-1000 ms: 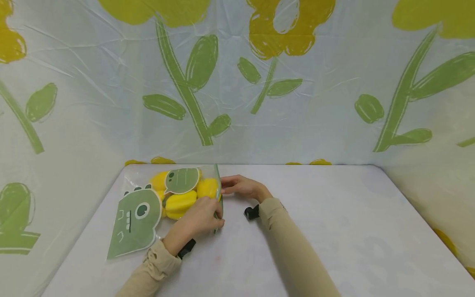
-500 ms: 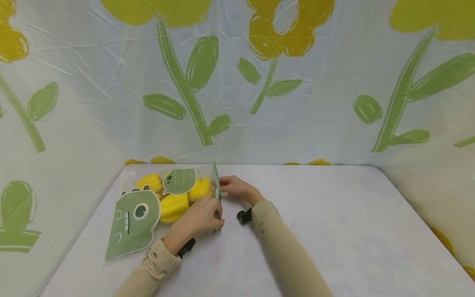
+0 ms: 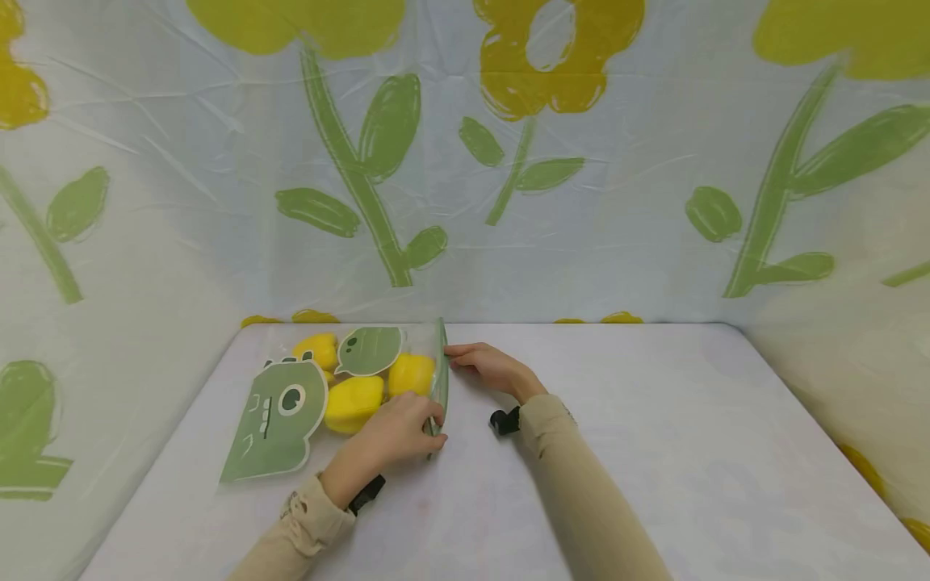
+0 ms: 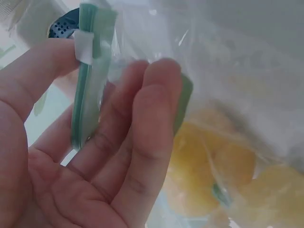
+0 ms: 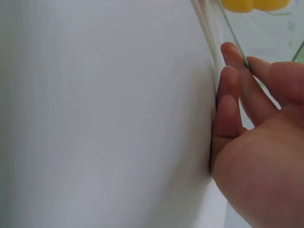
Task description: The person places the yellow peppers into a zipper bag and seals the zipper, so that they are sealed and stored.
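A clear zip bag point(image 3: 272, 440) with a green monster print lies at the left of the table, its green-edged mouth facing right. Inside are several yellow bell peppers point(image 3: 354, 403). My left hand point(image 3: 395, 432) grips the near end of the mouth. In the left wrist view, a white slider point(image 4: 83, 46) sits on the green zip strip point(image 4: 83, 107), against a fingertip of that hand. My right hand point(image 3: 494, 371) holds the mouth's far part. The right wrist view has the bag's thin green edge point(image 5: 233, 33) pinched between its fingers.
A white cloth-covered table point(image 3: 654, 452) extends to the right of the hands. Behind it hangs a flower-printed sheet point(image 3: 625, 242). Black wrist cameras hang beneath both wrists, the right one point(image 3: 504, 420) near the tabletop.
The bag and its peppers shifted left, then back to the right. My right hand followed the same way along with the mouth, while my left hand stayed nearly in place.
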A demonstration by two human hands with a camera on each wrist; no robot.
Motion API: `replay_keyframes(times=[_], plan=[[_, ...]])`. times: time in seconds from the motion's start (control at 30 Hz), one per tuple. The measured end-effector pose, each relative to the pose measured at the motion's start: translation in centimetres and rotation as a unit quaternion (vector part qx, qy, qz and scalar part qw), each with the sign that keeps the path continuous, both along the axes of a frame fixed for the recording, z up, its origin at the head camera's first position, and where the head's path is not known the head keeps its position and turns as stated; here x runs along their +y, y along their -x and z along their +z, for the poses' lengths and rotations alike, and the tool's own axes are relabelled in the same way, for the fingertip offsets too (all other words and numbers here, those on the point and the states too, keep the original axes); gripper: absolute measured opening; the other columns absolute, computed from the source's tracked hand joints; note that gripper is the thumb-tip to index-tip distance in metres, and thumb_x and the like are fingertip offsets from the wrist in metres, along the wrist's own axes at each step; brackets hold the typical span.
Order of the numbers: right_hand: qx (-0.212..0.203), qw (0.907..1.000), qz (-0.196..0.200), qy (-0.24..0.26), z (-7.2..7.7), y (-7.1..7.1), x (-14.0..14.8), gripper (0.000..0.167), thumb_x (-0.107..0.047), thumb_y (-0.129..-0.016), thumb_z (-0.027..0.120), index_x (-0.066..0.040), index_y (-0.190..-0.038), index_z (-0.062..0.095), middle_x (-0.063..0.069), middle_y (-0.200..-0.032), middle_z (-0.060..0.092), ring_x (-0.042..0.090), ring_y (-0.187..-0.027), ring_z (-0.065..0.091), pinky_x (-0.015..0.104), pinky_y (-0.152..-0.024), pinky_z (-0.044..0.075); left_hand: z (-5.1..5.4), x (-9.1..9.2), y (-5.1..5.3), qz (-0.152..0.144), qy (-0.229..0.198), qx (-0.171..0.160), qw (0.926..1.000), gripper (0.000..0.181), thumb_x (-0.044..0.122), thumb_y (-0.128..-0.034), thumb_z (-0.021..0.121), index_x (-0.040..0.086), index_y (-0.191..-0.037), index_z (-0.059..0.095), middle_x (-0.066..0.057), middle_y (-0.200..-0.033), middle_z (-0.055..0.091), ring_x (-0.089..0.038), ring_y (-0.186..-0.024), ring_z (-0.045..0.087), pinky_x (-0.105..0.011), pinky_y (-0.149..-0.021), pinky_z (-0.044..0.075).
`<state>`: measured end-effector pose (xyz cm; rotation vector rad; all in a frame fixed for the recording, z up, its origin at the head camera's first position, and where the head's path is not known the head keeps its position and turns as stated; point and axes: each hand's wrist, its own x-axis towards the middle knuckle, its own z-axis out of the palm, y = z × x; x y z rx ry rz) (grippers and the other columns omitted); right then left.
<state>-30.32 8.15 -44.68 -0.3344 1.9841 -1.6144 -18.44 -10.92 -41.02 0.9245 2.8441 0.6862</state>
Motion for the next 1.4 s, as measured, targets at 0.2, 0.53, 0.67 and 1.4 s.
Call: replay_keyframes(times=[0.2,0.53,0.67,1.4], plan=[[-0.012,0.9998,-0.012,0.004,0.2,-0.2,1.7,0.045,-0.005,-0.102,0.045,0.002,-0.147,0.043,0.013,-0.156,0.035,0.028,-0.146,0.025,0.043,-0.118,0.020,-0.4,1.0,-0.3,-0.020,-0.009,0.004,0.9997,0.016,0.015,-0.0826,0.077,0.004,-0.092,0.070,0.005,-0.066,0.054,-0.004,-0.053,0.046,-0.022,-0.052,0.042],[0.016,0.9993,-0.012,-0.033,0.9,-0.4,4.6,0.047,-0.008,-0.103,0.040,-0.005,-0.150,0.040,0.010,-0.158,0.034,0.030,-0.142,0.031,0.047,-0.115,0.023,-0.8,3.8,-0.6,-0.043,0.003,0.032,0.9986,0.031,0.018,-0.0852,0.073,0.006,-0.114,0.069,-0.006,-0.096,0.066,-0.014,-0.074,0.054,-0.029,-0.065,0.046],[0.104,0.9871,0.019,-0.120,2.7,-1.9,5.9,0.046,-0.016,-0.104,0.041,-0.005,-0.149,0.043,0.015,-0.153,0.040,0.034,-0.139,0.038,0.053,-0.111,0.031,-1.0,3.2,-1.6,-0.047,-0.058,-0.020,0.9970,0.040,0.016,-0.0899,0.069,0.006,-0.128,0.063,-0.003,-0.094,0.062,-0.011,-0.073,0.054,-0.026,-0.066,0.048],[0.052,0.9931,0.063,-0.085,1.1,-11.1,4.2,0.032,-0.018,-0.092,0.065,0.004,-0.070,0.063,0.001,-0.058,0.056,0.011,-0.048,0.043,0.023,-0.047,0.031,-5.0,4.4,-5.6,0.141,-0.604,-0.457,0.6376,0.065,0.001,-0.0961,0.053,0.014,-0.153,0.024,-0.017,-0.110,0.062,-0.023,-0.086,0.066,-0.032,-0.080,0.054]])
